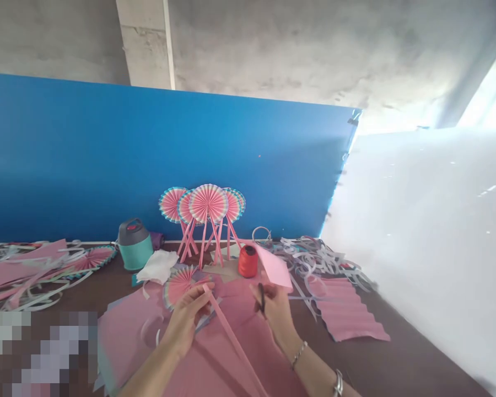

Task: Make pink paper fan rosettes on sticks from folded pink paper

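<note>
Pinching the upper end of a narrow pink strip (233, 335) between thumb and fingers, our left hand (190, 310) holds it slanting down toward us over the large pink sheets (223, 361). Our right hand (276, 311) grips a dark tool (262, 298) (too blurred for us to tell exactly what it is), apart from the strip.

Around this we have a crowded table (405, 353). Just past our left hand, and partly hidden by it, lies a pleated paper fan (181, 285); near it are a crumpled white cloth (157, 267) and a teal container (135, 251) with a grey top. Just beyond our right hand stands a red spool of thread (248, 262), with a lighter pink sheet (275, 267) beside it. Behind them we see a cluster of finished-looking round fans (209, 203) on crossed pink legs, upright before the blue partition (86, 160). To our right, a tangle of white strips (320, 259) lies behind a rippled pink sheet (351, 309); more pink paper and pale strips (35, 273) are heaped far left.
</note>
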Motion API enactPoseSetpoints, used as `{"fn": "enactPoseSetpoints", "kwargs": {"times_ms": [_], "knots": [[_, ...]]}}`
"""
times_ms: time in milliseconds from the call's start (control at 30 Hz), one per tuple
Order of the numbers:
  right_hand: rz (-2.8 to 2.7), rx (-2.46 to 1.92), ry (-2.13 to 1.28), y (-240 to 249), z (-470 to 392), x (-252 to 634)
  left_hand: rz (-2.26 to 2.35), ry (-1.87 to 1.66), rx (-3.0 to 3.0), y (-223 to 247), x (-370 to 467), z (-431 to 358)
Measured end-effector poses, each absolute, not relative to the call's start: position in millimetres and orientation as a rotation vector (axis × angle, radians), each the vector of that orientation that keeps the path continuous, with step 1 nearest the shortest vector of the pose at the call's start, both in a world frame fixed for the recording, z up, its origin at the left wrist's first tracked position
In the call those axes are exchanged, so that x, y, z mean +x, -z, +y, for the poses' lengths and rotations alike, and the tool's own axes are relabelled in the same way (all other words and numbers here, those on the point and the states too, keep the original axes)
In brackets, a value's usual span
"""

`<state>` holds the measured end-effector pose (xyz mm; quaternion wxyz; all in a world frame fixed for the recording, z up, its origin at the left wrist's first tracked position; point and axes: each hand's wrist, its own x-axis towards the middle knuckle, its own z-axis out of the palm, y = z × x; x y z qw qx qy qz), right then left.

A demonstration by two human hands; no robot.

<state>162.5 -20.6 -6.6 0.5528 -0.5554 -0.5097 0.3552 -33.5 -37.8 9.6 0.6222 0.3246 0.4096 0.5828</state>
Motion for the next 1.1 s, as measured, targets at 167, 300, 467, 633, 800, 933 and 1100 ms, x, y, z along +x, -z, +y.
{"fn": "enactPoseSetpoints", "kwargs": {"times_ms": [167, 300, 467, 633, 800, 933, 1100], "knots": [[-0.971, -1.41, -0.619, -5.3, -2.2, 198.6, 0.898, -1.368, 0.674, -8.8, -36.3, -35.2], [-1.208, -1.644, -0.471, -9.5, 1.4, 216.1, 0.874, -1.351, 0.656, -8.5, -36.6, -35.0], [-1.664, -2.084, -0.046, -5.5, -2.9, 221.4, 0.857, -1.327, 0.657, -8.1, -33.2, -36.9], [-1.746, -2.207, -0.17, -3.1, -1.3, 227.7, 0.834, -1.307, 0.673, -9.1, -31.8, -38.3], [-1.694, -2.104, -0.443, 1.2, 6.1, 235.3, 0.86, -1.301, 0.692, -9.4, -33.1, -37.3], [-1.752, -1.856, -0.452, -8.0, -6.4, 214.8, 0.871, -1.303, 0.718, -9.0, -31.4, -38.2], [-1.918, -1.328, -0.893, -17.8, -36.7, 157.1, 0.874, -1.25, 0.792, -10.9, -25.6, -43.2]]}}
